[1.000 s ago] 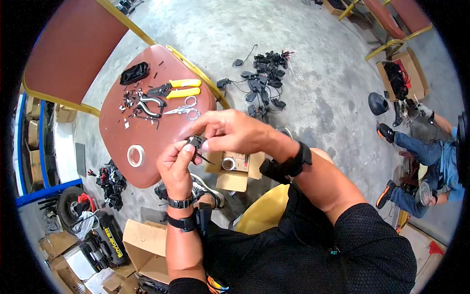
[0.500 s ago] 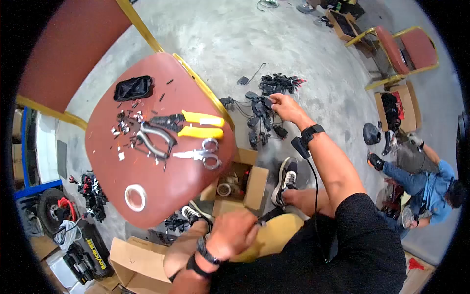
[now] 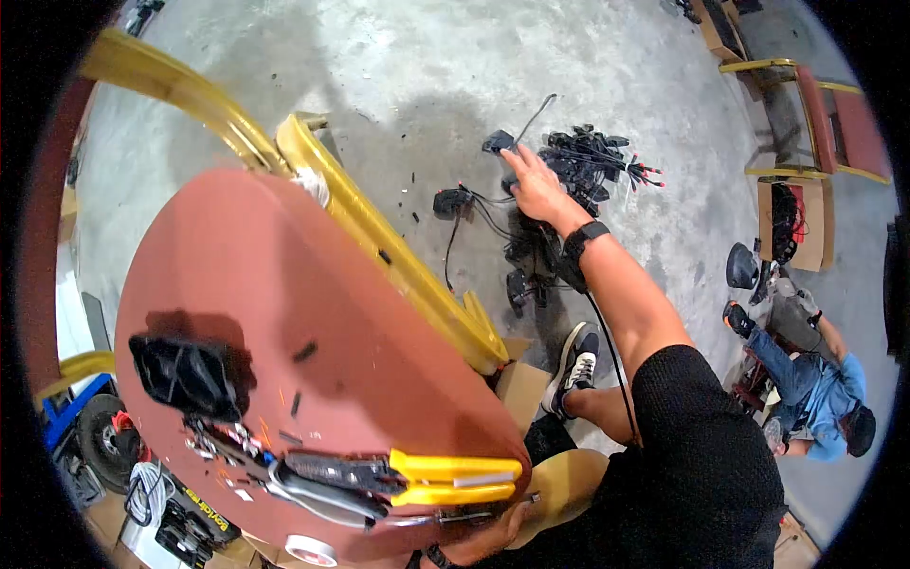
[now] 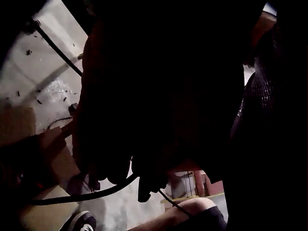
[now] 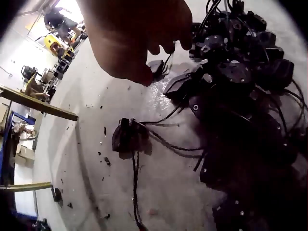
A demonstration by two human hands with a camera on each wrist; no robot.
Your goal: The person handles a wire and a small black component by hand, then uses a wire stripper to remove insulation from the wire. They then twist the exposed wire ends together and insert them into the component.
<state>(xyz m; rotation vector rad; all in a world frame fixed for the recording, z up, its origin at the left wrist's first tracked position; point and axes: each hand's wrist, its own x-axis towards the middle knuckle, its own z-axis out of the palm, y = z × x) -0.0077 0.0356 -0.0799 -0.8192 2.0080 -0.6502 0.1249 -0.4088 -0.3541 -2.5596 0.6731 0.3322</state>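
Note:
My right hand point(image 3: 540, 185) reaches over the floor with its fingers extended, fingertips right at a small black module point(image 3: 498, 142) with a cable tail. In the right wrist view its thumb and fingers overlap that module point(image 5: 156, 66) with a gap between them. Beside and below the hand lies a pile of black cabled modules point(image 5: 236, 72). Another black module point(image 3: 452, 201) lies left of it. Low beside the chair seat, my left hand point(image 3: 498, 536) is partly hidden; in the dark left wrist view its fingers curl at a black cable point(image 4: 96, 195).
The red chair seat point(image 3: 237, 275) bears yellow-handled pliers point(image 3: 455, 474), grey-handled cutters point(image 3: 322, 498), a black pouch-like piece point(image 3: 185, 375), scraps and a tape roll point(image 3: 310, 550). Its gold frame point(image 3: 398, 266) stands between seat and pile. A seated person point(image 3: 825, 389) works at far right.
My hands have parted from the small black part they held together. The right has gone out to the floor modules, the left down beside the seat. The head view has moved closer over the chair.

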